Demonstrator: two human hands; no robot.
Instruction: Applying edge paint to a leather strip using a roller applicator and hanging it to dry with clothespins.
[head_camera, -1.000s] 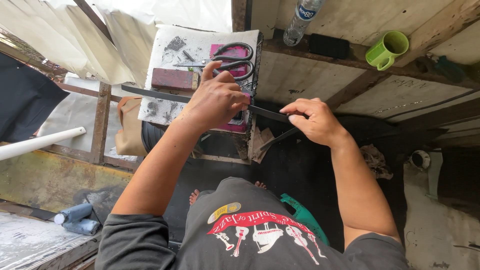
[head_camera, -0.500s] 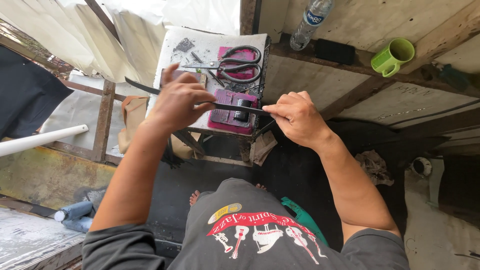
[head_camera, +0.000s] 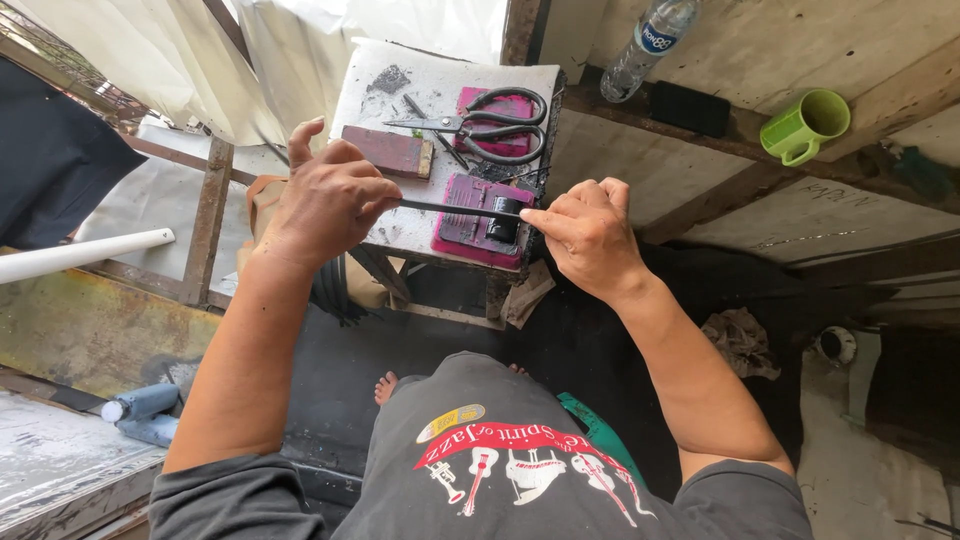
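Over the near edge of the small table (head_camera: 400, 232), a thin dark strip (head_camera: 455, 209) runs level between both hands. Since the earlier frame it has come nearer the body. Left hand (head_camera: 325, 200) and right hand (head_camera: 590, 235) each pinch an end, knuckles up.

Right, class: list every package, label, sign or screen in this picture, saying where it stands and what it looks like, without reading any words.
Bottle label: blue band round the clear plastic bottle lying on the wooden ledge, top centre-right.
Dark phone: flat black rectangle on the ledge beside the bottle, screen blank.
Shirt print: red, white and yellow graphic on the person's grey shirt, bottom centre.
No signs or boxed packages in view.
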